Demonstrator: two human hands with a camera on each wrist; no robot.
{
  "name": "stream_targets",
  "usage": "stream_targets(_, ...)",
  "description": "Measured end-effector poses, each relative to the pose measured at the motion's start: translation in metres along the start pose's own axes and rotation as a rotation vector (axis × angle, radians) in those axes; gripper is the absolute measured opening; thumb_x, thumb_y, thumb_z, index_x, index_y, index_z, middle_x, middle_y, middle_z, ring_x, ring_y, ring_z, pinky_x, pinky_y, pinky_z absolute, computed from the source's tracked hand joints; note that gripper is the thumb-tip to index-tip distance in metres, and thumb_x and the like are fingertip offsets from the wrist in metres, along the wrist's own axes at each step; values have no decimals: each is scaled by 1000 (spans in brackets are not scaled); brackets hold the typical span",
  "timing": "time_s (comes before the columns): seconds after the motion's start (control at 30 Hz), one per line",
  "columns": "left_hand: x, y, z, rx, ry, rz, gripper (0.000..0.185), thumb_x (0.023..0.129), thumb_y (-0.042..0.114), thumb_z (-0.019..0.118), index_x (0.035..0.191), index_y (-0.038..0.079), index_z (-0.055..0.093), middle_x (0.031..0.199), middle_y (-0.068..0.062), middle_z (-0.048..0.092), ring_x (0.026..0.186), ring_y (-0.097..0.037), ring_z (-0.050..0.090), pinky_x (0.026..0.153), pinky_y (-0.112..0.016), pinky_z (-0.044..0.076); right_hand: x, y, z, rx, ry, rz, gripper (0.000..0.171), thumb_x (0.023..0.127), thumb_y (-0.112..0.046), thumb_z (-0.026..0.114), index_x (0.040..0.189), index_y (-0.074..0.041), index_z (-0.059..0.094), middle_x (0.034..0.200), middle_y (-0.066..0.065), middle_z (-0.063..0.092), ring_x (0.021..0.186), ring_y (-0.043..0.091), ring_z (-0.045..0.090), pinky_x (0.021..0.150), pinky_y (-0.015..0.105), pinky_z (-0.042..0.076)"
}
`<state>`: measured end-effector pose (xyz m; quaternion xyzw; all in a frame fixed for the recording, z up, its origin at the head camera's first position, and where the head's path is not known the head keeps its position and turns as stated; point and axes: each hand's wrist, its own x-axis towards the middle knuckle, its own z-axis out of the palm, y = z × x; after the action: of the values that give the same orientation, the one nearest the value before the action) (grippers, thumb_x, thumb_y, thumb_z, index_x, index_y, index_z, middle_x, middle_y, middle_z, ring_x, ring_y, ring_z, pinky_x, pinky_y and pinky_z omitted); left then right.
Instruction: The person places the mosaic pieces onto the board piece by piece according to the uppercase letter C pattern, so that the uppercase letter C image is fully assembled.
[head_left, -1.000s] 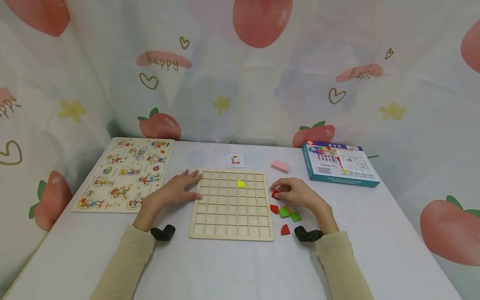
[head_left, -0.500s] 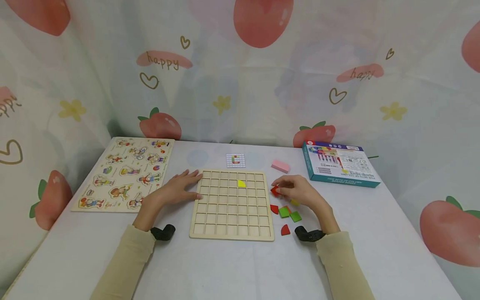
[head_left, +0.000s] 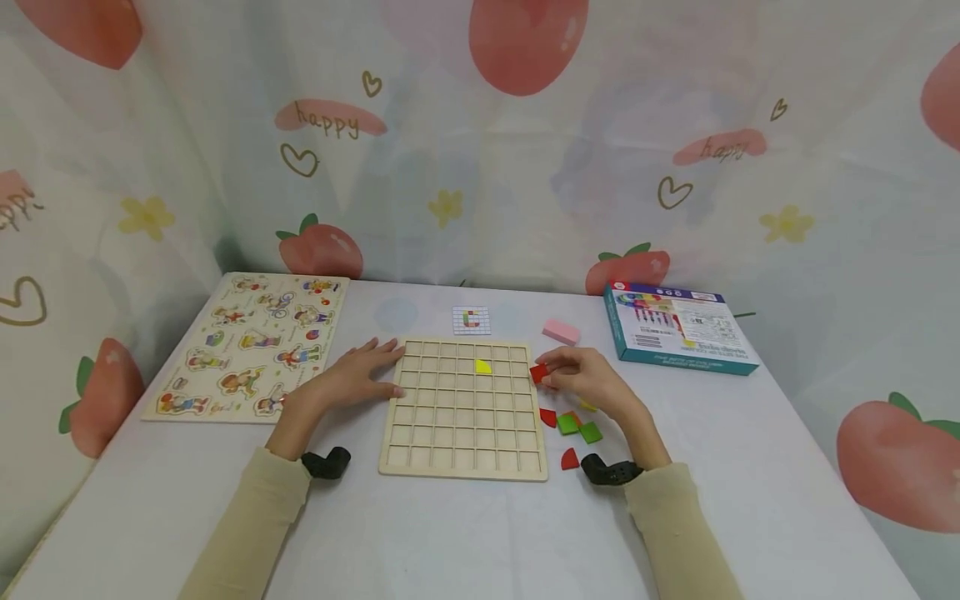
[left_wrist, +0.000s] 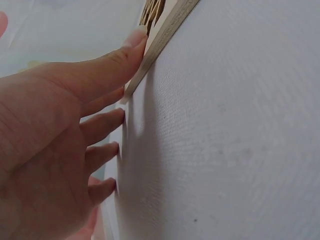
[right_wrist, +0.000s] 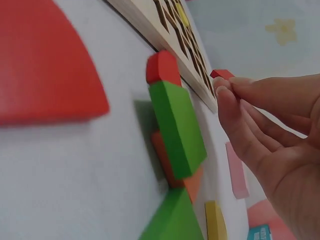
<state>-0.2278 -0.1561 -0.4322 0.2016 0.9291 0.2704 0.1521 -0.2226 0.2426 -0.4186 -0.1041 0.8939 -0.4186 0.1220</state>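
A wooden grid board lies in the middle of the table, with one yellow quarter-circle tile in an upper cell. My left hand rests at the board's left edge, fingers spread; in the left wrist view the thumb touches the rim. My right hand pinches a red square tile between thumb and fingertips at the board's right edge. Below that hand lie red quarter-circle tiles, green square tiles, and partly covered orange and yellow tiles.
A small pattern card lies behind the board, and a pink block to its right. A teal-edged box stands at back right. To the left lies a picture puzzle board. A printed cloth hangs behind.
My right hand has lifted the red tile from beside the board and carried it slightly left and up to the board's edge. A yellow tile has come into view beneath. The left hand stays put.
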Motion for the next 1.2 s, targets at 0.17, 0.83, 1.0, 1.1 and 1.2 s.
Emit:
stream_targets(0.17, 1, -1, 2, 4, -7, 3, 80, 97, 40, 70, 160, 8, 35, 170, -15, 22, 159, -44, 8, 128, -63, 7, 1, -3, 8, 43, -17, 13, 35, 99, -13, 67, 133, -4, 66, 115, 14, 73, 93, 22, 70, 91, 29, 57)
stream_targets(0.83, -1, -3, 0, 6, 7, 4, 79, 97, 39, 71, 160, 8, 35, 170, -15, 23, 159, -44, 8, 128, -63, 6, 33, -36, 33, -44, -40, -57, 38, 96, -20, 74, 130, -5, 71, 111, 10, 74, 94, 21, 66, 89, 32, 57)
stream_targets(1.0, 0, -4, -1, 8, 6, 4, 80, 96, 40, 71, 160, 8, 35, 170, -15, 23, 159, -44, 8, 128, -63, 7, 42, -41, 39, -55, -41, -53, 36, 94, -19, 76, 128, -6, 72, 108, 10, 75, 94, 22, 67, 87, 32, 58)
stream_targets(1.1, 0, -4, -1, 11, 2, 1, 80, 96, 40, 71, 160, 9, 35, 170, -15, 23, 159, -44, 8, 128, -63, 7, 46, -43, 42, -85, -38, -61, 36, 94, -20, 75, 127, -7, 73, 108, 8, 74, 96, 22, 65, 87, 30, 55)
stream_targets(1.2, -1, -4, -2, 7, -1, -1, 80, 96, 40, 71, 161, 8, 35, 170, -15, 22, 159, -44, 8, 128, -63, 6, 50, -46, 44, -85, -42, -68, 34, 94, -18, 75, 126, -6, 73, 107, 9, 74, 93, 22, 64, 83, 28, 54)
